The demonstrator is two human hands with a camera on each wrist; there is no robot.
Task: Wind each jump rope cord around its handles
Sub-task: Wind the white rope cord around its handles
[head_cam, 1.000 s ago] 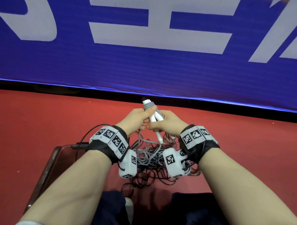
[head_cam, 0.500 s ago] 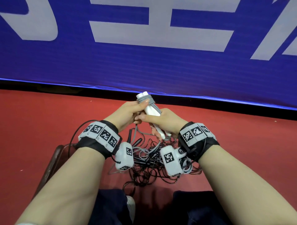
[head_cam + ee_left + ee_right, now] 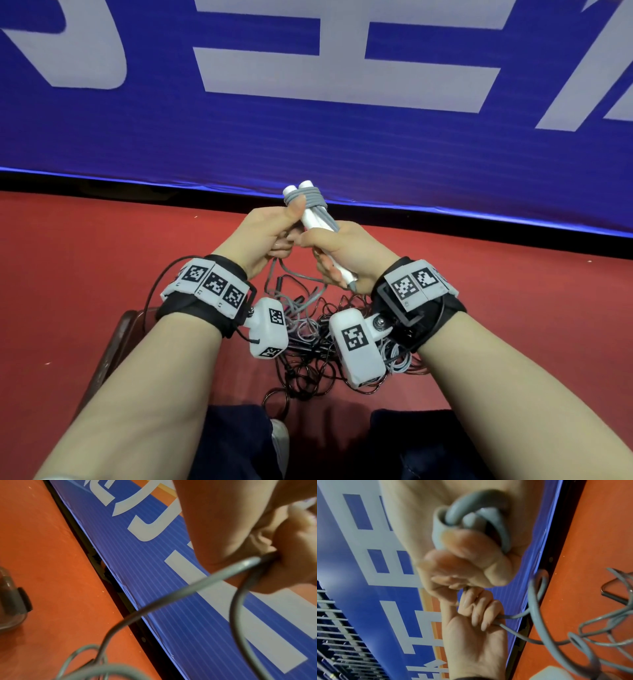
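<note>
Two white jump rope handles (image 3: pixel 313 221) are held together, tilted up and away from me. Several turns of grey cord (image 3: pixel 308 198) are wound round their top ends. My right hand (image 3: pixel 318 257) grips the lower half of the pair, and the grey end caps (image 3: pixel 471 519) show above its curled fingers (image 3: pixel 464 550). My left hand (image 3: pixel 289 226) presses its thumb against the wound turns, and its fingers hold the loose cord (image 3: pixel 188 588), which runs down out of the fist (image 3: pixel 288 563) to the floor. The right wrist view shows the left hand (image 3: pixel 476 622) closed round that cord.
A tangled pile of black and grey ropes (image 3: pixel 308 363) lies on the red floor (image 3: pixel 102 257) below my wrists. A blue banner wall (image 3: pixel 308 137) stands close ahead. A brown seat edge (image 3: pixel 114 346) is at the left, and my dark-trousered legs (image 3: pixel 236 442) are at the bottom.
The handle pair has risen a little and tipped to the left. My left thumb has moved up onto the wound turns at the top.
</note>
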